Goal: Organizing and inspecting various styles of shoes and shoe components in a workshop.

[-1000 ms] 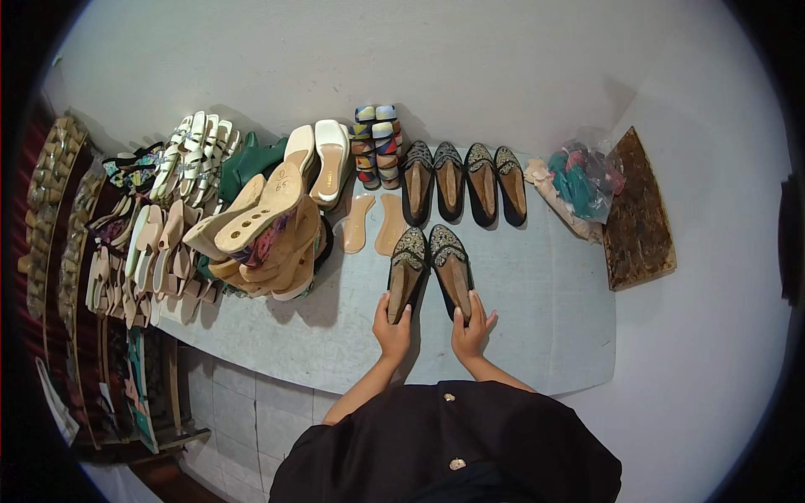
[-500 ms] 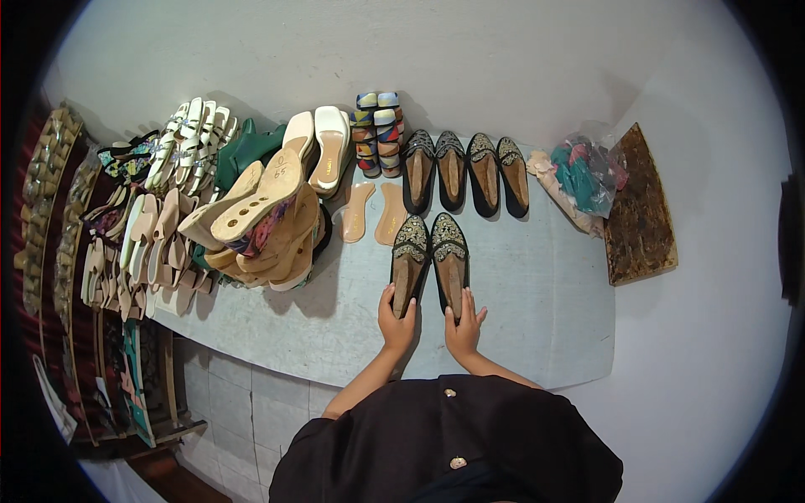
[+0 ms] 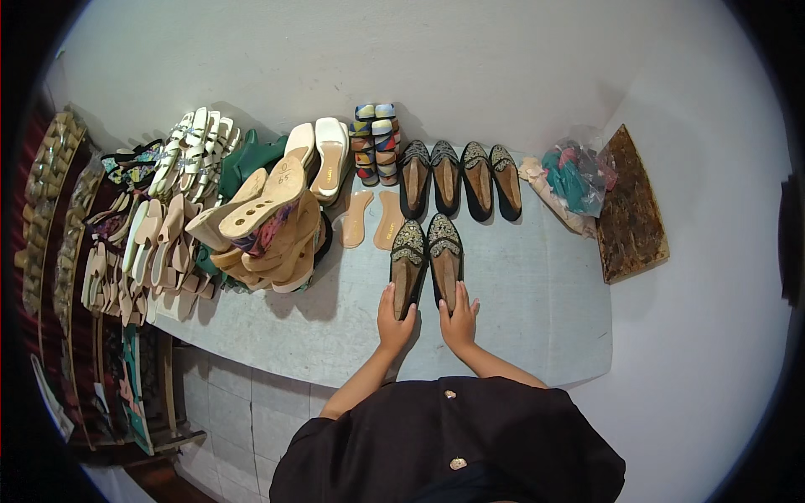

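Note:
A pair of black loafers with glittery patterned fronts and brown insoles lies side by side on the table, toes pointing away from me. My left hand (image 3: 394,323) is closed around the heel end of the left loafer (image 3: 408,250), thumb on its inner side. Around the heel of the right loafer (image 3: 445,243) my right hand (image 3: 459,325) is closed too, with some fingers apart at its outer side. Just beyond the toes stand two similar pairs in a row, among them a silver-fronted loafer (image 3: 446,180) and a gold-fronted loafer (image 3: 478,183).
Left of the loafers lie clear-wrapped tan insoles (image 3: 355,220). Multicoloured rolled pieces (image 3: 385,149) stand behind them. Wedge soles (image 3: 268,205), white sandals (image 3: 197,142) and a shoe rack (image 3: 50,210) fill the left. A plastic bag (image 3: 579,180) and a brown board (image 3: 633,210) are at right.
The view has shifted slightly. Both hands stay on the loafers' heels, and the pair keeps nearly the same place on the table.

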Demonstrator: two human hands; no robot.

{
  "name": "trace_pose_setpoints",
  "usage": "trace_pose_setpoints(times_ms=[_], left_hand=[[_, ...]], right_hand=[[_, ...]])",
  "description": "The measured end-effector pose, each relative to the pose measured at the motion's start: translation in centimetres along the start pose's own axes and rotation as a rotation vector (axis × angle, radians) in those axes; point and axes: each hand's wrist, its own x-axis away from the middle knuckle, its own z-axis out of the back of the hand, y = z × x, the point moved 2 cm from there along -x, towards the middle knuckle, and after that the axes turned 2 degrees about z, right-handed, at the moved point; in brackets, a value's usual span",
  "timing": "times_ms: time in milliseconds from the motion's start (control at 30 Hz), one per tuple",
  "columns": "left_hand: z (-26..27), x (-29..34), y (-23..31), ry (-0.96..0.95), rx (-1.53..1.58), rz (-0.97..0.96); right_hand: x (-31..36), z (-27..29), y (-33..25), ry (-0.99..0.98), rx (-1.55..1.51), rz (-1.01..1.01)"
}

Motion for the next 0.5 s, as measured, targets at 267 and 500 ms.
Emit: trace_pose_setpoints(times_ms=[267, 500], left_hand=[[-0.3, 0.0, 0.2, 0.014, 0.031, 0.009], [0.8, -0.1, 0.3, -0.116, 0.013, -0.010]], right_hand=[[-0.1, 0.1, -0.5, -0.038, 0.026, -0.027], [-0.2, 2.2, -0.8, -0.204, 0.055, -0.036]])
